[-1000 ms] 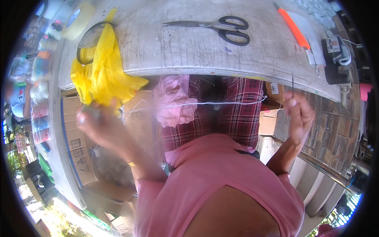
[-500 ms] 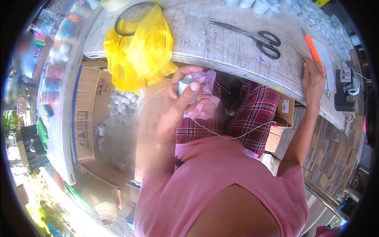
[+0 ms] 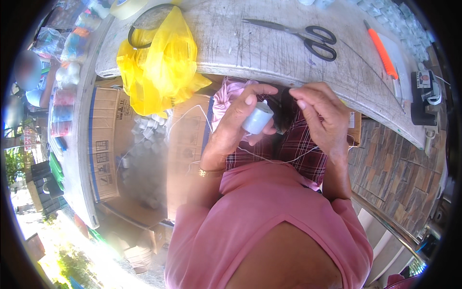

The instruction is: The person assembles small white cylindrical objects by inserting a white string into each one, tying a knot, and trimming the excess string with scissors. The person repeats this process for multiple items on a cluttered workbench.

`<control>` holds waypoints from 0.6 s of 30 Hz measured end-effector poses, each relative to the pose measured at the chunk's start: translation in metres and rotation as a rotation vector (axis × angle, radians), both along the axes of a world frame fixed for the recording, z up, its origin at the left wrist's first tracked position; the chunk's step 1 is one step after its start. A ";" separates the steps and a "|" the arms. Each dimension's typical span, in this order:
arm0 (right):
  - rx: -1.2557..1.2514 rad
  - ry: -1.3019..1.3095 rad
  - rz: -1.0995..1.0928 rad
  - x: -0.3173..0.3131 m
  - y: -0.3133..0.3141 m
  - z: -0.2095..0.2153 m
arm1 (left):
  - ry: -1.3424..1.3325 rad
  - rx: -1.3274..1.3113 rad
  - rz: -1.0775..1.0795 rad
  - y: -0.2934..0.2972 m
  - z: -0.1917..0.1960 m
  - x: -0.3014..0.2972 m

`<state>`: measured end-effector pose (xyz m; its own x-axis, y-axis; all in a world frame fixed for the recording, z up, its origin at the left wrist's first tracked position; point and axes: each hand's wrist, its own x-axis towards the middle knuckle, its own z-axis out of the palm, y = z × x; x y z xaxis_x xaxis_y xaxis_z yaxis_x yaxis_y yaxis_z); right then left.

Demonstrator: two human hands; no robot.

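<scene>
My left hand (image 3: 233, 120) is closed around a small pale blue-white cylinder (image 3: 258, 119), which looks like a spool or roll, tilted above my lap. Just right of it, my right hand (image 3: 325, 113) has thumb and fingers drawn together. Whatever those fingertips may hold is too small to make out. Crumpled pink cloth (image 3: 226, 101) lies behind the left hand. A thin white string (image 3: 272, 161) runs across my lap below both hands. Black-handled scissors (image 3: 308, 38) rest on the table beyond, and an orange cutter (image 3: 381, 52) lies farther right.
The worn table (image 3: 226, 58) edge runs just beyond my hands. A yellow plastic bag (image 3: 163, 62) hangs over it at left. Below stands a cardboard box (image 3: 108, 144) with many small white pieces (image 3: 147, 127). A black holder (image 3: 423, 113) sits at the right end.
My right hand has left the table edge by the orange cutter and come in beside the left. The left hand has moved right with the cylinder, which shows more fully.
</scene>
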<state>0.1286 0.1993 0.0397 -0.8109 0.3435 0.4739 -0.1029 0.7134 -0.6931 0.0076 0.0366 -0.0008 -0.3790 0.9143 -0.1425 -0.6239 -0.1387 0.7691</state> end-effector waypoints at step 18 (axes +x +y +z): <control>-0.211 0.104 -0.013 -0.002 -0.027 -0.020 | 0.896 -0.054 0.366 0.011 0.005 0.022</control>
<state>0.1268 0.1721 0.0202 -0.7566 0.4537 0.4708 -0.1731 0.5552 -0.8135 0.0292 0.0479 0.0041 -0.6278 0.7187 0.2990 0.2712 -0.1581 0.9494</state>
